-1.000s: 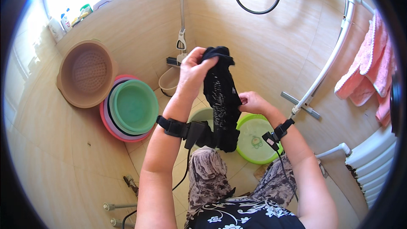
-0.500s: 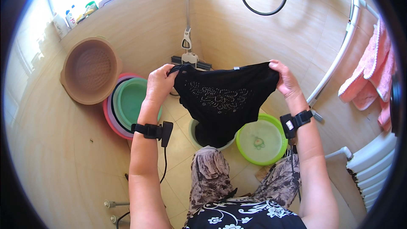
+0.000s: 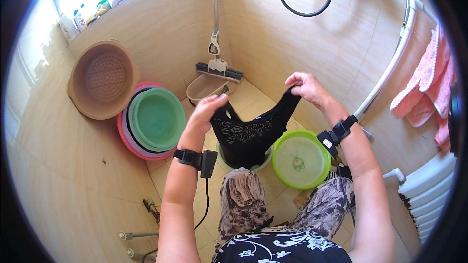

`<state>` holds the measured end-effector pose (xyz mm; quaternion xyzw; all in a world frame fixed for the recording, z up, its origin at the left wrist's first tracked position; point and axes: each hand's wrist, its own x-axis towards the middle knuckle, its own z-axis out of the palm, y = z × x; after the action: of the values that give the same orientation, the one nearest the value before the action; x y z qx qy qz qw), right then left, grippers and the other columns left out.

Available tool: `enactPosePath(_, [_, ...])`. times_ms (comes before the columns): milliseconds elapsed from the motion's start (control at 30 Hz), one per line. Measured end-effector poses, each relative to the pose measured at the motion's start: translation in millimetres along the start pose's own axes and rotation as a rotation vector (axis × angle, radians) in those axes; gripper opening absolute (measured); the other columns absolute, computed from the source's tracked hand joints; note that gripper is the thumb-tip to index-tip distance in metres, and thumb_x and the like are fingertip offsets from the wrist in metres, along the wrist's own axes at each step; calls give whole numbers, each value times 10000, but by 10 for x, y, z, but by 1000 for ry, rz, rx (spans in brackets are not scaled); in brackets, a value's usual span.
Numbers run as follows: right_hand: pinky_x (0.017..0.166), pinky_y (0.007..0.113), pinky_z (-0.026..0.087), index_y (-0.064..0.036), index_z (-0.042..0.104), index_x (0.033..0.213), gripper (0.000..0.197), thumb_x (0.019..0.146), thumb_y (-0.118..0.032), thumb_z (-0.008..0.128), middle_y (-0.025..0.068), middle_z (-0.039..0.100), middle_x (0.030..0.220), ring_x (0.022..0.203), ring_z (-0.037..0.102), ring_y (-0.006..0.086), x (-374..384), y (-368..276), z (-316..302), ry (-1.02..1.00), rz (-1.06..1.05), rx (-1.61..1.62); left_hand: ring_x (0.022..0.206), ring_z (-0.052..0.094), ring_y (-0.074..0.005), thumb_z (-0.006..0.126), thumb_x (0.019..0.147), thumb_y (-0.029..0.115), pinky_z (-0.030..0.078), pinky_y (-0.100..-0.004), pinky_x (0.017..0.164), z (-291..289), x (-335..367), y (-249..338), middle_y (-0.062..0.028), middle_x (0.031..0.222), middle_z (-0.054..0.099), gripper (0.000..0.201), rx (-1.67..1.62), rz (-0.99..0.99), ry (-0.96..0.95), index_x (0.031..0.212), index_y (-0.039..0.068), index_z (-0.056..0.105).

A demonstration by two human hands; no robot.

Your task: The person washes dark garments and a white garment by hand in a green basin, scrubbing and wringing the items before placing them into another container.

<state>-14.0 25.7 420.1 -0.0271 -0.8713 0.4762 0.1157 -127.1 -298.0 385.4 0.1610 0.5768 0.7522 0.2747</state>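
A black sleeveless top (image 3: 246, 141) with a shiny pattern across its front hangs between my two hands. My left hand (image 3: 207, 109) is closed on one shoulder part of it, thumb pressed over the cloth. My right hand (image 3: 308, 89) pinches the other shoulder part, a little higher and farther off. The neckline sags between them. The lower end of the top goes down into a pale basin (image 3: 222, 159) on the floor, mostly hidden behind the cloth and my knee. Just right of it stands a lime green basin (image 3: 324, 173) with a small printed figure inside.
At left, a brown basin (image 3: 105, 80) leans on the wall beside stacked basins (image 3: 158, 119), green on top. A sponge mop (image 3: 217, 65) stands in the corner above a beige bucket (image 3: 204, 90). Pink towels (image 3: 421, 87) and a white radiator (image 3: 434, 190) are at right.
Both hands have moved closer together, and the left has come down and right. The stretched top now sags and sits lower in the basin. The view has shifted slightly.
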Motion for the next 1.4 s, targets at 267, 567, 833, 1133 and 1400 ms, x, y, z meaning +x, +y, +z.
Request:
enactPosePath(267, [716, 241, 474, -48, 643, 920, 66, 865, -58, 609, -16, 622, 786, 782, 577, 98, 142, 32, -219, 207, -202, -657, 838, 643, -88, 601, 922, 143, 505, -233, 768, -136, -56, 323, -4, 971, 680, 202, -70, 396, -2, 1097, 49, 640])
enactPosePath(567, [763, 275, 451, -26, 622, 956, 154, 918, -173, 597, 6, 621, 828, 803, 536, 86, 198, -56, -206, 400, -100, 181, 958, 647, -182, 500, 988, 298, 500, -337, 882, -249, -81, 489, -88, 1047, 683, 338, -182, 463, -37, 1097, 5, 630])
enactPosePath(833, [615, 278, 482, -53, 588, 912, 154, 941, -196, 536, -7, 587, 797, 705, 569, 96, 424, -169, -331, 325, -20, -25, 925, 622, -98, 564, 957, 249, 484, -265, 804, 118, -38, 797, -2, 1013, 674, 277, 187, 485, 57, 1131, 52, 654])
enactPosePath(1133, [721, 414, 564, -11, 591, 909, 141, 912, -103, 484, 133, 660, 853, 799, 670, 255, 371, -326, -308, 230, 94, 1033, 698, 595, -38, 645, 895, 211, 492, -200, 580, 254, -17, 890, 49, 808, 610, 138, 253, 490, 189, 954, 87, 627])
enactPosePath(1400, [741, 303, 544, -27, 527, 1156, 240, 980, -185, 486, 85, 629, 987, 833, 644, 181, 102, -1106, 480, -168, -59, 877, 861, 611, -106, 785, 728, 140, 506, -251, 766, 919, 119, 522, -49, 1005, 621, 598, 765, 567, 17, 1239, -22, 520])
